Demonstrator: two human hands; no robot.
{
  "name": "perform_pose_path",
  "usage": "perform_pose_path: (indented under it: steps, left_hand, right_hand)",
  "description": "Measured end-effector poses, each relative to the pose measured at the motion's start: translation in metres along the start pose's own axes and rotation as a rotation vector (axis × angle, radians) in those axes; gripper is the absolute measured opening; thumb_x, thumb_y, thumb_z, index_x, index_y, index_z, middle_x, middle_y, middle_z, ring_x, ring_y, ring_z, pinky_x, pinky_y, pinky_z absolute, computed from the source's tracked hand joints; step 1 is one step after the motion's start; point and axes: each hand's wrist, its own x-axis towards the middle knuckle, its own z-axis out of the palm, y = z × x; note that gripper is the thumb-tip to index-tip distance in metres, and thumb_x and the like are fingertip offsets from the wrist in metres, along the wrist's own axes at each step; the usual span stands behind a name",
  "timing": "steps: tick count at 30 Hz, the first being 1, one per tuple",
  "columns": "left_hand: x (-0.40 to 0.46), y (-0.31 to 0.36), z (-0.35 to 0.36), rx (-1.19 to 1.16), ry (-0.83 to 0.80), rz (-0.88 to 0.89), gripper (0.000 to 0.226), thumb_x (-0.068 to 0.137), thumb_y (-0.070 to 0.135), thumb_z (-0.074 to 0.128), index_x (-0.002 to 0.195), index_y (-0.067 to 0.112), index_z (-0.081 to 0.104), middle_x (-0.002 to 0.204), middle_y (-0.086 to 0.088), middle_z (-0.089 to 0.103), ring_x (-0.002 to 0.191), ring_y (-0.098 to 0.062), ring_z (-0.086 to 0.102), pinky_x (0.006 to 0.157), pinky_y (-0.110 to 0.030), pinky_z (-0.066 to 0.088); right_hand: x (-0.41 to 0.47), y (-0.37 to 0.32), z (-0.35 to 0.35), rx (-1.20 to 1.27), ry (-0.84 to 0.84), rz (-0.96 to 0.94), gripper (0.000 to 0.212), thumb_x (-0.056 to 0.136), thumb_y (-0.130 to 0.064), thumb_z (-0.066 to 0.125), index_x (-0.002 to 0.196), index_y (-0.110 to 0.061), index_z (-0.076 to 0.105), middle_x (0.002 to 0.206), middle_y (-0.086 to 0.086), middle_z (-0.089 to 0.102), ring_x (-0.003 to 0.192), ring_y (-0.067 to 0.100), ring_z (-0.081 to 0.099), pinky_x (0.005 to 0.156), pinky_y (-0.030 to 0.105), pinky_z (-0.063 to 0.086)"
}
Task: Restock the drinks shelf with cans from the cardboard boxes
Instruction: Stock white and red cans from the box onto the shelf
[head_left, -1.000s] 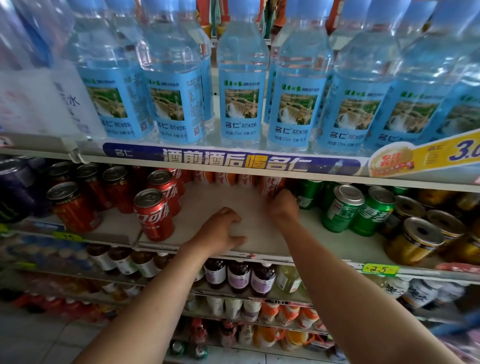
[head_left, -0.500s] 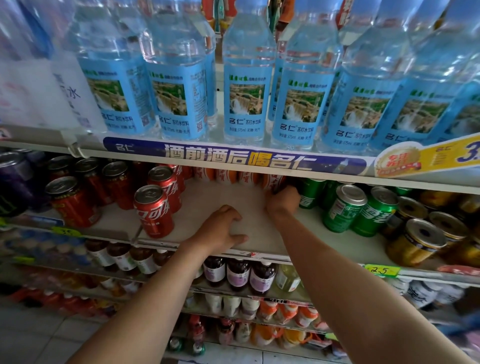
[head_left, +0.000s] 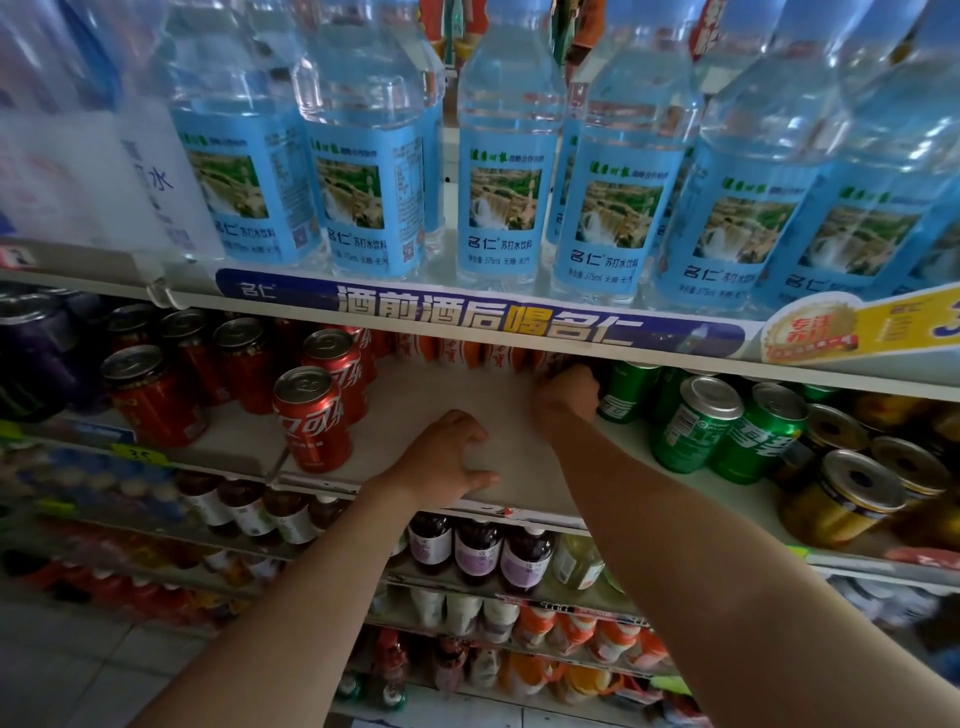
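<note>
A row of orange-and-white cans (head_left: 467, 353) stands at the back of the middle shelf (head_left: 415, 395), half hidden under the shelf above. My right hand (head_left: 569, 392) reaches to the back and curls round the rightmost can (head_left: 548, 361) of that row; its fingertips are hidden. My left hand (head_left: 447, 457) rests on the bare shelf near the front edge, fingers bent, holding nothing. Red cola cans (head_left: 311, 415) stand to the left of the gap and green cans (head_left: 691, 423) to the right. No cardboard box is in view.
Water bottles (head_left: 506, 182) with blue labels fill the shelf above, leaving a low gap over the cans. Dark red cans (head_left: 150, 395) stand at far left, yellow tins (head_left: 841, 499) at far right. Bottled drinks (head_left: 478, 545) fill the lower shelves.
My right hand has moved slightly deeper towards the back row of cans. My left hand has stayed on the shelf.
</note>
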Motion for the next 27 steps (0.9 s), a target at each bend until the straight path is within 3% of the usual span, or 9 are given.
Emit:
perform_pose_path:
  steps: [7,10,12,13,16,18,21,24,27]
  left_hand:
    - [-0.007,0.001,-0.003,-0.021,0.032,-0.002,0.042,0.079,0.028,0.079,0.114,0.012,0.063,0.117,0.001,0.055,0.109,-0.017,0.056,0.096,-0.026,0.044]
    - [-0.030,0.000,-0.010,-0.042,0.244,0.024,0.027,0.083,0.024,0.075,0.109,0.018,0.066,0.108,0.008,0.061,0.101,-0.005,0.059,0.087,-0.013,0.043]
    - [-0.060,0.004,-0.016,-0.068,0.426,0.058,0.018,0.086,0.016,0.071,0.104,0.017,0.068,0.100,0.009,0.063,0.091,0.004,0.058,0.078,-0.004,0.040]
    - [-0.076,0.003,-0.018,-0.075,0.504,0.070,0.016,0.087,0.011,0.069,0.102,0.015,0.068,0.097,0.007,0.065,0.086,0.005,0.058,0.076,-0.005,0.042]
    - [-0.138,-0.017,0.000,-0.047,0.639,0.020,0.013,0.091,0.017,0.064,0.103,0.015,0.068,0.092,0.007,0.066,0.080,0.000,0.058,0.072,-0.010,0.046]
    - [-0.181,-0.053,0.031,-0.097,0.635,-0.184,0.018,0.092,0.028,0.059,0.108,0.021,0.065,0.095,0.008,0.067,0.082,-0.003,0.062,0.071,-0.018,0.051]
    - [-0.254,-0.116,0.093,-0.200,0.524,-0.609,0.027,0.087,0.018,0.066,0.114,0.020,0.064,0.094,0.005,0.069,0.081,-0.008,0.066,0.072,-0.035,0.058]
    - [-0.331,-0.162,0.147,-0.277,0.482,-0.937,0.030,0.082,0.014,0.071,0.111,0.018,0.065,0.092,0.002,0.071,0.082,-0.015,0.068,0.078,-0.030,0.055]
    - [-0.379,-0.195,0.188,-0.378,0.458,-1.097,0.040,0.075,0.036,0.066,0.105,0.009,0.067,0.087,-0.007,0.072,0.081,-0.023,0.068,0.076,-0.029,0.051]
  right_hand:
    - [-0.022,-0.002,-0.012,0.041,-0.084,-0.042,0.041,0.090,-0.025,0.068,0.123,-0.002,0.062,0.125,0.019,0.065,0.116,0.035,0.061,0.093,0.038,0.050]
    - [-0.065,0.003,-0.021,0.107,-0.060,-0.264,0.036,0.086,-0.022,0.073,0.118,-0.010,0.062,0.092,0.005,0.073,0.090,0.022,0.070,0.082,0.030,0.053]
    - [-0.107,0.007,-0.030,0.220,-0.054,-0.493,0.017,0.087,-0.022,0.072,0.101,-0.016,0.064,0.068,-0.009,0.064,0.063,0.006,0.063,0.065,0.027,0.053]
    - [-0.127,0.009,-0.033,0.272,-0.107,-0.605,0.009,0.089,-0.022,0.070,0.092,-0.016,0.065,0.062,-0.008,0.062,0.056,0.006,0.059,0.057,0.026,0.049]
    - [-0.186,0.027,-0.022,0.300,-0.480,-0.861,0.017,0.093,-0.022,0.067,0.080,-0.013,0.066,0.059,-0.007,0.060,0.051,0.008,0.054,0.049,0.024,0.042]
    - [-0.206,0.053,0.006,0.179,-0.721,-0.955,0.017,0.094,-0.025,0.067,0.079,-0.017,0.066,0.060,-0.012,0.058,0.051,0.005,0.052,0.050,0.020,0.040]
    - [-0.227,0.109,0.071,-0.034,-1.018,-0.866,0.013,0.093,-0.028,0.067,0.081,-0.022,0.066,0.061,-0.005,0.065,0.052,0.010,0.058,0.051,0.026,0.045]
    - [-0.254,0.168,0.145,-0.246,-1.196,-0.846,0.014,0.086,-0.027,0.067,0.081,-0.014,0.066,0.067,0.000,0.064,0.061,0.012,0.059,0.060,0.031,0.049]
    - [-0.281,0.219,0.211,-0.417,-1.377,-0.753,0.007,0.086,-0.023,0.068,0.087,-0.016,0.066,0.072,-0.009,0.059,0.066,0.006,0.056,0.064,0.028,0.047]
